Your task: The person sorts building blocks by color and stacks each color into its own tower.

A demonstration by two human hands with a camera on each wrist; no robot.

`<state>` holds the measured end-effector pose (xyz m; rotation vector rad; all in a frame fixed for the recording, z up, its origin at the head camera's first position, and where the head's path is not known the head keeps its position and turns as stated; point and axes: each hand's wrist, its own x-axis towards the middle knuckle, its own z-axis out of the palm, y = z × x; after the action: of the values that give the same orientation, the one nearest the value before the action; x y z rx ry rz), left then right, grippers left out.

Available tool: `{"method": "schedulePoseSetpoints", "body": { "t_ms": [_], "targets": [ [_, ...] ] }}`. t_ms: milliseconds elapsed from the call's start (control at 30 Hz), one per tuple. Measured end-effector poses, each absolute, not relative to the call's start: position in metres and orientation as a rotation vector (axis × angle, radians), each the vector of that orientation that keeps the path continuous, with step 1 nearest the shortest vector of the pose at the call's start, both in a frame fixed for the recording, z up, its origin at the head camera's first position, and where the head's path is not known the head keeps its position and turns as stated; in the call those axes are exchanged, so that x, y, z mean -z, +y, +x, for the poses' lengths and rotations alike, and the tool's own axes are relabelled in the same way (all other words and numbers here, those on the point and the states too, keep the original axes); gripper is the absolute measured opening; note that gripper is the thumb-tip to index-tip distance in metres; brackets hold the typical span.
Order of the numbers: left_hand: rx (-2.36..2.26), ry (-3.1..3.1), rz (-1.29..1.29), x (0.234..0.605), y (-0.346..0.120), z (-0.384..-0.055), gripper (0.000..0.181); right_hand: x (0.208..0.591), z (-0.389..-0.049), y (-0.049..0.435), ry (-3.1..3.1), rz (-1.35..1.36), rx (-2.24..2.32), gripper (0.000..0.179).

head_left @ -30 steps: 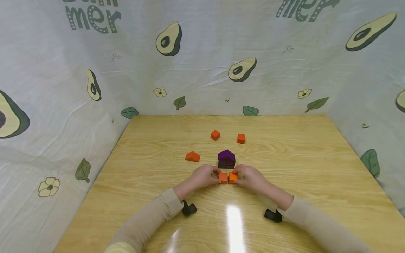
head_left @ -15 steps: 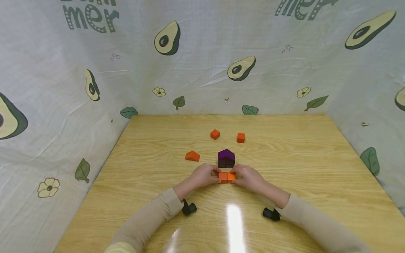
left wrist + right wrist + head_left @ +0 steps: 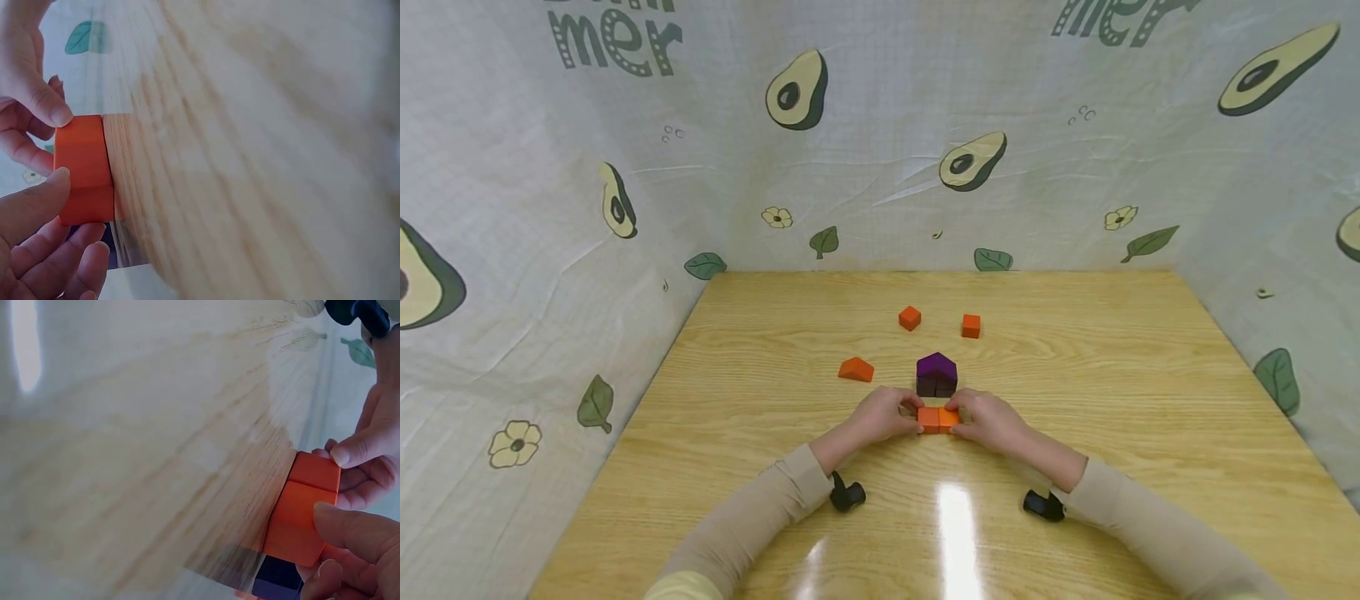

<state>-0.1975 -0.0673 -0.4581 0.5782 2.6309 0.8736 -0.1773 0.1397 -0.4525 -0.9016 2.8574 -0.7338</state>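
Observation:
Two orange cubes lie side by side and touching on the wooden table in the head view. My left hand (image 3: 886, 414) pinches the left, redder cube (image 3: 928, 420) between thumb and fingers. From the other side my right hand (image 3: 990, 420) pinches the right, brighter orange cube (image 3: 948, 418). In the right wrist view the pair stands with a thin seam between the redder cube (image 3: 314, 470) and the brighter cube (image 3: 294, 534). Just behind the pair is a small house shape: a purple roof block (image 3: 936, 365) on two dark cubes (image 3: 927, 386).
A flat-bottomed orange roof-shaped block (image 3: 856, 370) lies left of the purple house. Farther back are a red-orange cube (image 3: 910, 318) turned on a corner and another red-orange cube (image 3: 972, 326). A patterned cloth (image 3: 880, 200) borders the table (image 3: 1075, 358) at the back and sides.
My right hand has slid its cube leftward, closing the small gap to the left cube. My left hand has stayed in place. Between the last two frames hardly anything differs.

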Motion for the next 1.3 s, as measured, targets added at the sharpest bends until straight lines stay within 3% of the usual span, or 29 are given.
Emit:
{"method": "schedulePoseSetpoints", "body": {
  "t_ms": [767, 1300],
  "targets": [
    [-0.831, 2.644, 0.595, 0.455, -0.066, -0.196, 0.031, 0.437, -0.179, 0.148, 2.827, -0.925, 0.821, 0.033],
    [-0.822, 2.645, 0.570, 0.452, -0.065, -0.194, 0.031, 0.408, -0.233, 0.186, 2.940, -0.685, 0.862, 0.033]
  ]
}}
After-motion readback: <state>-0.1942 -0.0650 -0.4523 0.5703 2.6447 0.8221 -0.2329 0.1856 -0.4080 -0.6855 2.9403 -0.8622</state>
